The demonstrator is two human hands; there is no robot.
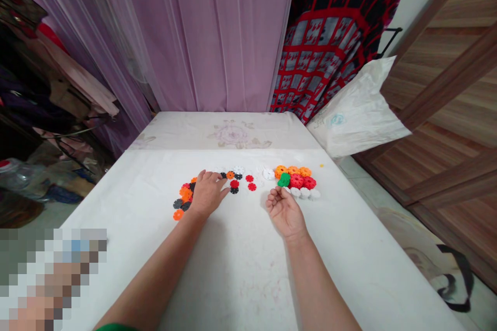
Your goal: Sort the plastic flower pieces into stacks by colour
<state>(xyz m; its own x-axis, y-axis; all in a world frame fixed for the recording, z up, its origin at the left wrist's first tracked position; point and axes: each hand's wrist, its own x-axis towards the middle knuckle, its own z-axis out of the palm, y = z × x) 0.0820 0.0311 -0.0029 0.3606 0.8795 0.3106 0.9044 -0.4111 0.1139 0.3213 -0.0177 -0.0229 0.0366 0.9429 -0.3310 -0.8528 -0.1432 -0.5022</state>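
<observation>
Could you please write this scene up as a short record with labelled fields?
Left side: bare left hand, palm down, fingers spread among orange, black and red notched plastic-looking discs
Right side: bare right hand, fingers curled, near a green rounded stack; whether it holds anything is unclear
Right group: orange, red and white disc stacks
Between hands: loose small red discs
Surface: white floral tablecloth
Beyond: purple fabric curtain
Far right: white plastic bag

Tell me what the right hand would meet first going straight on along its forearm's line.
Ahead of the right hand, probably the white disc, though the green piece sits close to that line and could be brushed first; depth is hard to judge.
</observation>
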